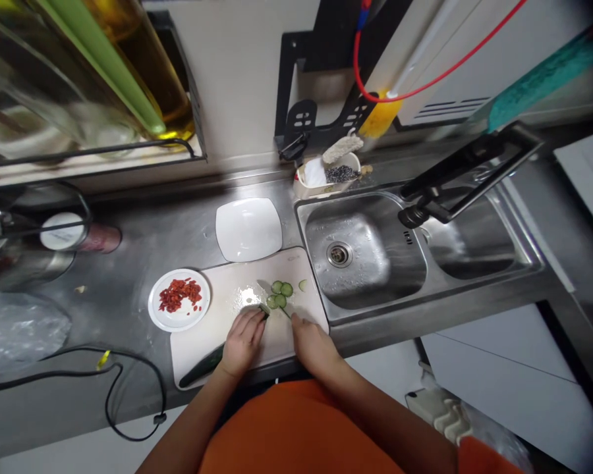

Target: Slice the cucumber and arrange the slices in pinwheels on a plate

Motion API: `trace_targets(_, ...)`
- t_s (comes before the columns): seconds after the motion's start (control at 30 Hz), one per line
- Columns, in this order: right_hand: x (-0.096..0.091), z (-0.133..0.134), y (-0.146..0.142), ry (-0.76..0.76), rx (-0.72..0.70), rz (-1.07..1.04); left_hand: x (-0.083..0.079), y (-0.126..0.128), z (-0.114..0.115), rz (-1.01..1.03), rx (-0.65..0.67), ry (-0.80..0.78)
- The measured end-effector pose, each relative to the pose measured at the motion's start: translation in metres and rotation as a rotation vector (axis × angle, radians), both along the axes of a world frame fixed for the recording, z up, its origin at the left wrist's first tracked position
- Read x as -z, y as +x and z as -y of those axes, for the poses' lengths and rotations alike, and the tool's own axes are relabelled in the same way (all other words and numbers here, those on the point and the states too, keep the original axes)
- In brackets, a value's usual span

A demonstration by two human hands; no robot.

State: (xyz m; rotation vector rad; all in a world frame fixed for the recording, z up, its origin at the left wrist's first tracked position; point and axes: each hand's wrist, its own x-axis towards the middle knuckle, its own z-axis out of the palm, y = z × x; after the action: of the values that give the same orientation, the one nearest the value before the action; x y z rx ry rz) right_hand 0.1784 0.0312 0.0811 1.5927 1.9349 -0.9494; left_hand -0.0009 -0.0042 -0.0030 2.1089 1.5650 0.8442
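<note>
A dark green cucumber (pixel 205 363) lies lengthwise on the pale cutting board (pixel 212 299). My left hand (pixel 243 341) is curled over it, fingers pressed down near its cut end. My right hand (pixel 312 342) is closed on the handle of a knife (pixel 271 296) whose blade angles across the board towards the cut end. Several thin cucumber slices (pixel 280 293) lie on the board just beyond the blade.
A round white plate of chopped red chilli (pixel 178 299) sits left of the board. A square white dish (pixel 248 228) stands behind it. A steel double sink (pixel 366 253) with a dark tap (pixel 467 174) is on the right. A black cable (pixel 113 388) loops across the left counter.
</note>
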Motion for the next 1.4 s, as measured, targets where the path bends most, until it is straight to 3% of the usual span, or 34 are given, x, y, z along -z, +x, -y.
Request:
trace_targets(0.4, -0.031, 0.016, -0.002, -0.056, -0.04, -0.008, -0.002, 0.0, -0.001, -0.002, 0.002, 0.014)
trace_targets(0.9, -0.035, 0.017, -0.001, -0.14, -0.016, -0.005, -0.003, 0.001, -0.001, -0.01, -0.008, 0.042)
trace_targets(1.4, -0.035, 0.015, -0.003, -0.116, -0.022, -0.004, -0.001, -0.001, -0.001, -0.001, -0.001, 0.028)
